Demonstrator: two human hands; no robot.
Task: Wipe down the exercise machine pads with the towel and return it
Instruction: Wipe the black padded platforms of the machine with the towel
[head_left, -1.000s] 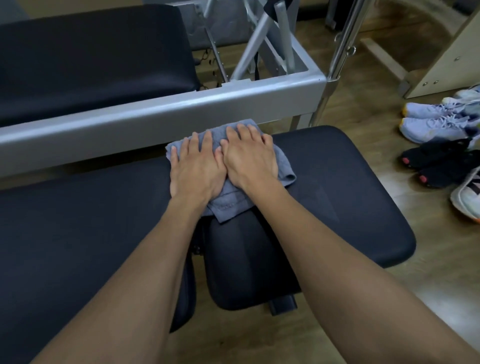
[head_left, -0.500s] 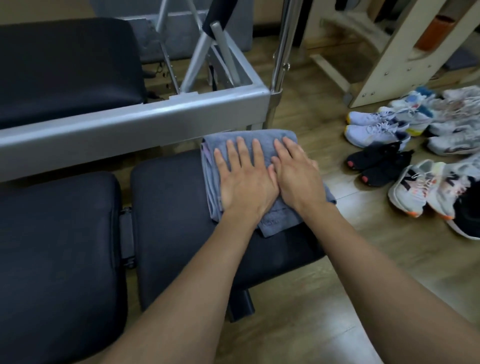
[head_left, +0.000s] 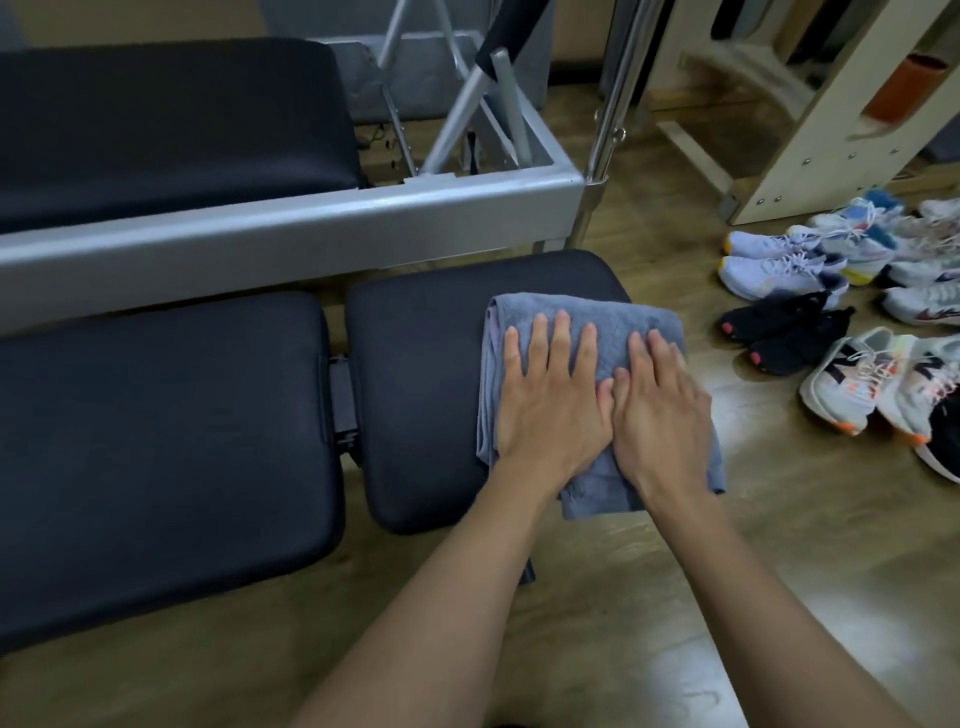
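A folded grey-blue towel (head_left: 618, 317) lies on the right end of a small black pad (head_left: 415, 374), its right edge hanging over the pad's side. My left hand (head_left: 550, 400) and my right hand (head_left: 665, 405) press flat on the towel side by side, fingers spread and pointing away from me. A larger black pad (head_left: 156, 441) sits to the left, joined by a black bracket (head_left: 340, 395). Another black pad (head_left: 166, 130) lies beyond the grey metal frame rail (head_left: 311, 223).
Several pairs of shoes (head_left: 831, 332) lie on the wooden floor to the right. A chrome upright pole (head_left: 608, 119) stands at the frame's corner. A light wooden structure (head_left: 810, 130) stands at the back right.
Both hands have slid the towel to the right along the small pad, up to its right end. The view has shifted, bringing the gap between the pads and more shoes into sight.
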